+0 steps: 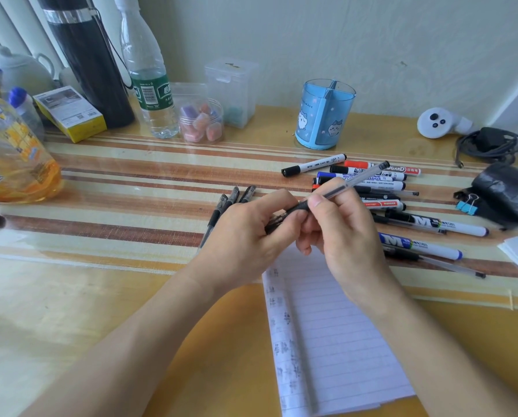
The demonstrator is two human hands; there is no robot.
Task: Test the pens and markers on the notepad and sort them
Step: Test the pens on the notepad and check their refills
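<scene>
Because the pen (pixel 352 181) is a slim, clear plastic stick, it should be light and stiff but rather slick along its barrel. The dark, rubbery-looking section near the tip seems the surest place to take hold. It is held in the air over the top edge of the notepad (pixel 327 341), slanting up to the right, between both hands. The left hand (pixel 245 236) curls its fingers round the dark lower end, perhaps the cap, while the right hand (pixel 342 233) pinches the barrel between thumb and fingers. Just beyond, the markers (pixel 381 185) lie in a loose heap on the striped worktop (pixel 116 182). Three black pens (pixel 233 197) are set apart to the left, and a blue pen holder (pixel 325 115) stands further back.
</scene>
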